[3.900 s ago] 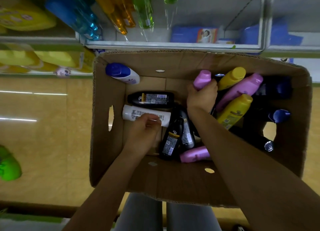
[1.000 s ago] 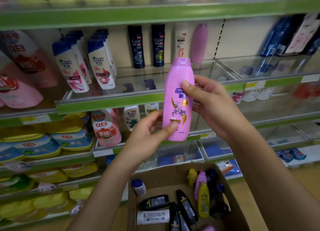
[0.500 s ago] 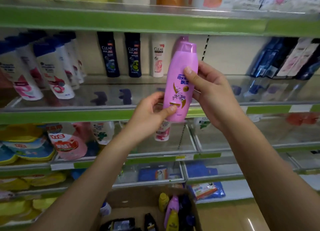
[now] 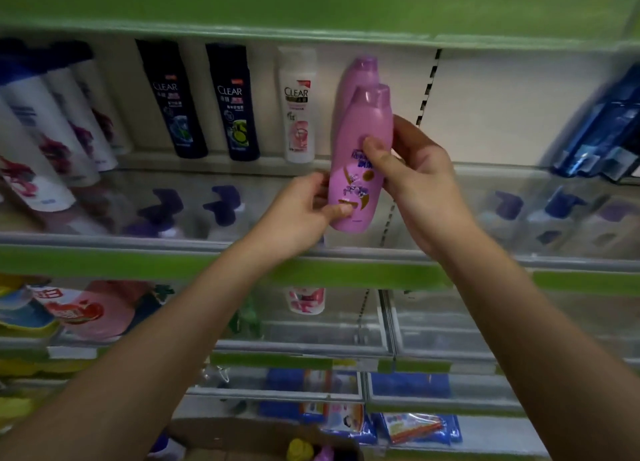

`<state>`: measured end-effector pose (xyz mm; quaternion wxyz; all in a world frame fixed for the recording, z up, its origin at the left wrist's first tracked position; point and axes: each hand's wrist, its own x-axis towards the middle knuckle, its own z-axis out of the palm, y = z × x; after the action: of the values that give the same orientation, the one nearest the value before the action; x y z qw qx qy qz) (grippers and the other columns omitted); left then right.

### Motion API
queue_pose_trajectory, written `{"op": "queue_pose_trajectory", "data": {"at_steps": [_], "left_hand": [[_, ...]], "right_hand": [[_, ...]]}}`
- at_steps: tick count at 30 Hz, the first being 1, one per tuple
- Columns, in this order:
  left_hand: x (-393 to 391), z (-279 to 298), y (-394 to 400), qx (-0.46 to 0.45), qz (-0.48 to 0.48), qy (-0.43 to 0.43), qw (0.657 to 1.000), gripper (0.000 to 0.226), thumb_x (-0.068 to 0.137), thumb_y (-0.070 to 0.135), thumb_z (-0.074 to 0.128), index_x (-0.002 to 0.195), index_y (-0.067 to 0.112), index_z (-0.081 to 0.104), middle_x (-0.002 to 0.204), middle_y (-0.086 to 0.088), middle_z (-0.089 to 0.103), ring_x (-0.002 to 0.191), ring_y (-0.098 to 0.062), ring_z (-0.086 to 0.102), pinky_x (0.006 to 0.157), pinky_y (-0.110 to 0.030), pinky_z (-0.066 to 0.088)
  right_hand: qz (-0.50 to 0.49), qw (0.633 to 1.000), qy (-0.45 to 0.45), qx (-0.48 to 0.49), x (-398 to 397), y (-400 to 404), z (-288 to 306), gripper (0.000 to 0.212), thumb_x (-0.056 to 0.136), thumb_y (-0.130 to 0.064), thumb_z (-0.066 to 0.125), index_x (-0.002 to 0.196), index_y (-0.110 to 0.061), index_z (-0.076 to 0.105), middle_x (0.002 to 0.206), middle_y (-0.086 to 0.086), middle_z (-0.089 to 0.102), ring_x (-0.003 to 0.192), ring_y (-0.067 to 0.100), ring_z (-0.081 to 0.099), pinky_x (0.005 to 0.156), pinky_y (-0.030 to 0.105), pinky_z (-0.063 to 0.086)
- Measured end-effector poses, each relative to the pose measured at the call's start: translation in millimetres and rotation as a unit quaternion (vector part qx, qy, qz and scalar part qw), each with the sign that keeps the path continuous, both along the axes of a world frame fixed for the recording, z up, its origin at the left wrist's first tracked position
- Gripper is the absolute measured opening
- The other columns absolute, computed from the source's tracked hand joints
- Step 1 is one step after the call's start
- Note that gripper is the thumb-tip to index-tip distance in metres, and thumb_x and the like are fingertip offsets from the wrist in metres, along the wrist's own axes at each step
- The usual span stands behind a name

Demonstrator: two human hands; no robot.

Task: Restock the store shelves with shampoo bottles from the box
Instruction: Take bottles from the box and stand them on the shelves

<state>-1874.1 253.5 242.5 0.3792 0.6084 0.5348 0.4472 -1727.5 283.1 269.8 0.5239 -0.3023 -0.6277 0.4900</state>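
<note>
Pink shampoo bottle point(image 4: 360, 169), pinched by left hand point(image 4: 298, 214) and right hand point(image 4: 419, 183), has moved nearer the shelf point(image 4: 207, 263).

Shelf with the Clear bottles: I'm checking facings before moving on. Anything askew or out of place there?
Nothing stands out. The two dark Clear bottles and the white Clear bottle stand upright. The pink bottle, held by the left hand and right hand, lines up before another pink bottle.

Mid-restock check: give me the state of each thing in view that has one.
Pink bottle: upright, held in the air before the shelf, cap shut.
Left hand: pinches the bottle's base.
Right hand: grips the bottle's middle.
Second pink bottle: standing at the shelf's back.
Box: open.
</note>
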Motion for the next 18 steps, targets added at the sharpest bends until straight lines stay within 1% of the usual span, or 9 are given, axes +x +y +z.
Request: {"op": "queue_pose_trajectory", "data": {"at_steps": [1, 3, 5, 7, 10, 12, 14, 15, 18], "left_hand": [[-0.5, -1.8, 6.7, -0.006, -0.003, 0.007, 1.000, 0.027, 0.085, 0.007, 0.065, 0.109, 0.015, 0.057, 0.107, -0.003, 0.068, 0.100, -0.013, 0.065, 0.091, -0.027, 0.052], [-0.4, -4.2, 17.9, -0.014, -0.010, 0.025, 1.000, 0.030, 0.086, 0.008, 0.064, 0.115, 0.014, 0.056, 0.109, 0.000, 0.068, 0.101, -0.010, 0.064, 0.088, -0.021, 0.051], [-1.2, -7.1, 28.2, -0.007, -0.004, 0.041, 0.999, 0.032, 0.088, 0.010, 0.063, 0.119, 0.014, 0.055, 0.112, 0.003, 0.066, 0.103, -0.008, 0.062, 0.087, -0.016, 0.048], [-2.6, -10.2, 38.1, 0.008, 0.012, 0.066, 0.998, 0.028, 0.089, 0.011, 0.061, 0.115, 0.017, 0.055, 0.110, 0.006, 0.064, 0.102, -0.008, 0.061, 0.083, -0.011, 0.046], [-4.9, -11.3, 54.7, 0.027, 0.035, 0.106, 0.993, 0.021, 0.090, 0.012, 0.060, 0.108, 0.020, 0.055, 0.101, 0.007, 0.063, 0.094, -0.010, 0.061, 0.074, -0.007, 0.045], [-4.7, -9.9, 66.5, 0.029, 0.041, 0.136, 0.989, 0.016, 0.090, 0.014, 0.060, 0.101, 0.023, 0.053, 0.091, 0.013, 0.062, 0.085, -0.007, 0.061, 0.066, -0.004, 0.043], [-3.4, -8.2, 76.4, 0.024, 0.041, 0.160, 0.986, 0.013, 0.090, 0.017, 0.059, 0.099, 0.024, 0.052, 0.082, 0.019, 0.057, 0.074, 0.003, 0.055, 0.057, -0.003, 0.040], [-3.4, -8.2, 81.2, 0.022, 0.037, 0.159, 0.986, 0.014, 0.090, 0.018, 0.059, 0.102, 0.023, 0.054, 0.083, 0.018, 0.057, 0.073, 0.005, 0.054, 0.058, -0.004, 0.040], [-2.9, -9.8, 91.1, 0.023, 0.028, 0.122, 0.992, 0.023, 0.089, 0.017, 0.061, 0.111, 0.021, 0.055, 0.095, 0.012, 0.061, 0.083, 0.003, 0.056, 0.068, -0.008, 0.045]], "right_hand": [[-0.003, 1.000, 0.004, 0.001, -0.3, 5.8, -4.3, 0.035, 0.093, -0.009, 0.060, 0.128, -0.006, 0.056, 0.104, 0.002, 0.071, 0.097, 0.016, 0.068, 0.090, 0.040, 0.055], [-0.006, 1.000, 0.008, 0.004, -1.8, 16.1, -11.1, 0.035, 0.092, -0.008, 0.061, 0.127, -0.008, 0.056, 0.102, -0.003, 0.071, 0.094, 0.010, 0.069, 0.083, 0.031, 0.056], [-0.008, 1.000, 0.007, 0.009, -3.5, 26.9, -12.7, 0.035, 0.092, -0.008, 0.061, 0.126, -0.011, 0.057, 0.101, -0.004, 0.070, 0.091, 0.007, 0.069, 0.078, 0.026, 0.055], [-0.006, 1.000, -0.005, 0.015, -4.3, 38.4, -11.8, 0.035, 0.093, -0.009, 0.060, 0.127, -0.012, 0.056, 0.104, 0.000, 0.070, 0.094, 0.010, 0.069, 0.080, 0.028, 0.057], [0.005, 0.998, -0.043, 0.038, -6.2, 55.7, -10.7, 0.034, 0.095, -0.011, 0.058, 0.129, -0.009, 0.054, 0.112, 0.008, 0.068, 0.100, 0.021, 0.068, 0.085, 0.037, 0.058], [0.011, 0.998, -0.046, 0.038, -6.6, 65.3, -11.0, 0.033, 0.096, -0.010, 0.056, 0.129, -0.006, 0.053, 0.111, 0.008, 0.067, 0.097, 0.018, 0.068, 0.082, 0.032, 0.058], [0.011, 0.999, -0.037, 0.034, -6.2, 72.7, -10.7, 0.030, 0.096, -0.009, 0.054, 0.126, -0.008, 0.053, 0.106, 0.003, 0.066, 0.092, 0.010, 0.068, 0.078, 0.025, 0.057], [0.011, 0.999, -0.034, 0.033, -6.0, 76.3, -10.5, 0.028, 0.096, -0.009, 0.054, 0.125, -0.011, 0.053, 0.104, 0.001, 0.066, 0.090, 0.007, 0.068, 0.076, 0.023, 0.056], [0.012, 0.999, -0.029, 0.034, -5.7, 83.6, -10.8, 0.027, 0.097, -0.009, 0.053, 0.124, -0.010, 0.053, 0.100, 0.000, 0.066, 0.086, 0.004, 0.068, 0.073, 0.021, 0.056]]}}
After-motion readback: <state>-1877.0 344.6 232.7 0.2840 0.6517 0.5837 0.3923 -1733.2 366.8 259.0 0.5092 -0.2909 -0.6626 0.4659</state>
